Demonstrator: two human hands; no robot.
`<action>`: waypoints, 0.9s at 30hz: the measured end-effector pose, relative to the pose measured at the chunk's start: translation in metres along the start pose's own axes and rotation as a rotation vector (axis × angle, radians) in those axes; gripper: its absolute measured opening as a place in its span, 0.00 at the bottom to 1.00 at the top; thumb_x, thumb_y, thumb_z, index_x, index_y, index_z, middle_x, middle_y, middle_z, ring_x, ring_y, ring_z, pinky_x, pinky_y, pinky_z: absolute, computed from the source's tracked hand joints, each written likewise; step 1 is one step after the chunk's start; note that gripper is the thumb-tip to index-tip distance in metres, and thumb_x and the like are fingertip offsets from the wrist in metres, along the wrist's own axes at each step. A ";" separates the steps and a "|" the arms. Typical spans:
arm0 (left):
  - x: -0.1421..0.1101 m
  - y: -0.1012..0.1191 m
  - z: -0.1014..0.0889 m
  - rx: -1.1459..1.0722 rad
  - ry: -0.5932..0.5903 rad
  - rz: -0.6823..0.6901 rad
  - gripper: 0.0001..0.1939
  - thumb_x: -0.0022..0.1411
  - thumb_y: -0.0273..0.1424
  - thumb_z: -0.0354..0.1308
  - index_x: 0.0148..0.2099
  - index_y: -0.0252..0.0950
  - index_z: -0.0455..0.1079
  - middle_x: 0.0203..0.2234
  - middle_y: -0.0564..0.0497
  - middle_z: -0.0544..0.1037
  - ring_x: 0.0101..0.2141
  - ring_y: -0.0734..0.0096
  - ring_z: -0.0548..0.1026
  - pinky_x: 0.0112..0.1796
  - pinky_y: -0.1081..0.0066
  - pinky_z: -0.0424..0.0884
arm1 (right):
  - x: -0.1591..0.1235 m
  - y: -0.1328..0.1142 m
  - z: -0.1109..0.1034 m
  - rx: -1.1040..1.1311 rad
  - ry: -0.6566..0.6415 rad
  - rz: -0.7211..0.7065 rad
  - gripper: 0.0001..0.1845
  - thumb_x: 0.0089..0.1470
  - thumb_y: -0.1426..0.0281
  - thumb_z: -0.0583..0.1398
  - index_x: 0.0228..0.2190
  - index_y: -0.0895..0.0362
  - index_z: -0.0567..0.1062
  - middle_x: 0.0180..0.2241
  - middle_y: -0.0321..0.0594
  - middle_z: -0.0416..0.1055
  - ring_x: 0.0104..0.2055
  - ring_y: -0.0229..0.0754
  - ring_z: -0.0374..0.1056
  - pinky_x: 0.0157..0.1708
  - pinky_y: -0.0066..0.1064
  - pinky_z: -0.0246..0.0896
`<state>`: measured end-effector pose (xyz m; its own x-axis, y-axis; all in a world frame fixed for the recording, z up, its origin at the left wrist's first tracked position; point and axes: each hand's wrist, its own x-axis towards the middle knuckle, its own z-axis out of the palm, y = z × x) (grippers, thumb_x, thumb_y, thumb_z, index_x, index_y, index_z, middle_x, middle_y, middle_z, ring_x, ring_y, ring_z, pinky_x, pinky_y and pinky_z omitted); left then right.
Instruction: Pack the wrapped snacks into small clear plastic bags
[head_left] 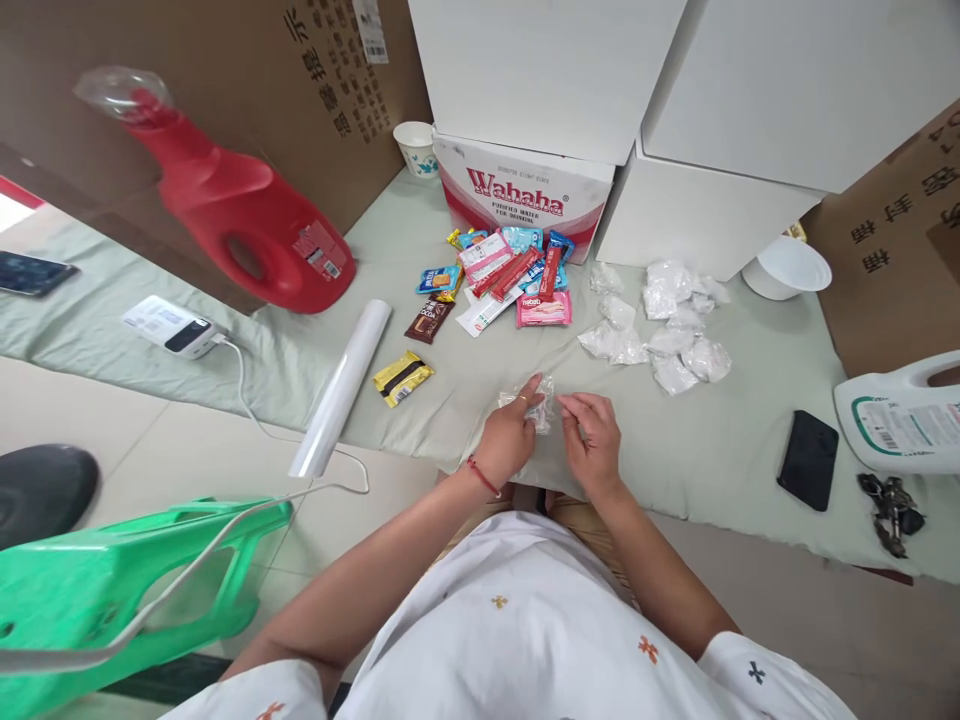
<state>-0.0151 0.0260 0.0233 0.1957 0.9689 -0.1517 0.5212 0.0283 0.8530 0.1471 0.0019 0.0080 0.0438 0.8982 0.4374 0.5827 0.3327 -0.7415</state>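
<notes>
A small crumpled clear plastic bag (545, 412) lies at the front edge of the cloth-covered table, between my hands. My left hand (512, 435), with a red cord at the wrist, rests over its left side, fingers closed on the film and the index finger reaching across it. At its right edge my right hand (594, 440) makes a pinch, thumb against forefinger; the bit of film between them is too small to see clearly. Beyond my right hand sit several similar clear packets (682, 340). Ahead is a heap of wrapped snacks (517, 270), with a yellow snack packet (403, 378) apart at left.
A Wahaba-style printed carton (525, 190) and white boxes (547, 70) stand behind. Left are a red jug (255, 220), a white roll (341, 390), a power bank (172, 325) and a green stool (135, 580). Right are a white bowl (787, 270), black phone (808, 460) and keys (892, 510).
</notes>
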 end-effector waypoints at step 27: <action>-0.008 -0.069 -0.018 0.521 0.088 0.367 0.26 0.72 0.44 0.51 0.64 0.35 0.67 0.62 0.35 0.69 0.72 0.43 0.46 0.67 0.37 0.40 | 0.020 0.011 0.017 -0.073 -0.578 -0.338 0.29 0.71 0.61 0.50 0.67 0.61 0.61 0.62 0.55 0.66 0.66 0.53 0.57 0.66 0.54 0.55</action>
<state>-0.0670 0.0209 -0.0253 0.3805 0.9101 0.1642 0.7730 -0.4104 0.4838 0.1407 0.0282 0.0005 -0.5799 0.7644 0.2819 0.5422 0.6204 -0.5667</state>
